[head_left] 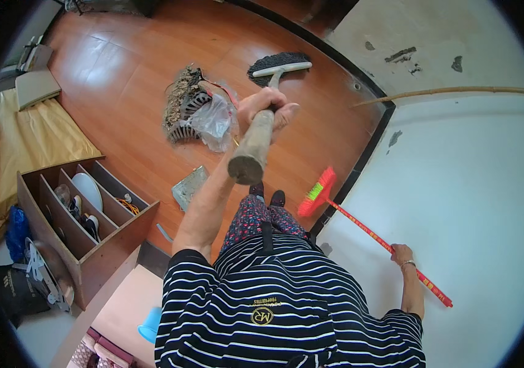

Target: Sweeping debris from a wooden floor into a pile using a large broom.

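Note:
My left hand (268, 107) is stretched out ahead, its fingers wrapped round the thick wooden handle of a mop (254, 144). The blunt end of that handle points up toward me. Beyond my fist is the mop's dark, fringed head (281, 63) with a white bar, on the floor. Down at my right side, my right hand (402, 253) is closed round the long red handle of a broom (366, 230). The broom's red head with a yellow-green band (317, 193) lies beside my feet, close to the white wall.
Ahead to the left lies a grey-brown debris heap (179, 101) with black toothed pieces and a clear plastic bag (213, 122). A grey tray-like object (189, 187) lies nearer. At left stands a wooden shelf unit (87, 270) holding shoes. A bamboo pole (452, 91) crosses the right wall.

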Demonstrator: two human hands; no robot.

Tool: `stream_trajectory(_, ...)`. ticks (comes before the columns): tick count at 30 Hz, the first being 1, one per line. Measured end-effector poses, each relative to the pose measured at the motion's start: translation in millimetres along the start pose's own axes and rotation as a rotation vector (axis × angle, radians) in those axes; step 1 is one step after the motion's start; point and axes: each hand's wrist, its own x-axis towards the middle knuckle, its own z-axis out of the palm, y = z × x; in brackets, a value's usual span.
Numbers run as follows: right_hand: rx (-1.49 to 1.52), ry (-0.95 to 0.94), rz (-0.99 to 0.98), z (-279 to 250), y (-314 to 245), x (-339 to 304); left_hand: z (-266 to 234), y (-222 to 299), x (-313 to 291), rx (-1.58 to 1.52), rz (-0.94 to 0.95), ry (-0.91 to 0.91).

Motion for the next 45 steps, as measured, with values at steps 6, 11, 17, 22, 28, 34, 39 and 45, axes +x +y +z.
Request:
stream_trajectory(6,-0.055,-0.089,0.179,-22.8,-11.2,-20.8,-19.7,-6.7,-0.1,-0.076,-0.016,0.020)
stream_trajectory(11,-0.032,0.023,0.104,-38.7,-38.9,-9.3,-54.3,-11.5,10.8,-0.115,-0.110,0.120)
stream_trajectory(17,0.415,0.263,-0.290,-127.1,-117.7,72.8,-91.8,-21.9,30.1,-0.340,-0.196,0.509)
stream_trajectory(22,1.368,-0.134,-0.392,-250.2,-263.5,194.7,-125.0,-26.6,27.9,-0.406,-0.281,0.708)
stream_trajectory(28,2.062,-0.662,-0.318,-370.7,-452.1,309.8,-122.4,-6.5,-0.6,-0.298,-0.579,0.952)
stream_trajectory(34,2.554,-0.845,0.004,-371.9,-567.8,347.0,-57.3,39.8,-2.6,-0.455,-1.590,1.073)
stream_trajectory(39,2.339,-0.565,0.391,-343.7,-563.9,336.0,-48.8,58.4,2.0,1.402,-1.069,-0.724)
stream_trajectory(45,2.245,-0.401,0.405,-349.8,-543.5,325.4,-67.8,69.9,-88.7,1.285,-1.600,-0.905)
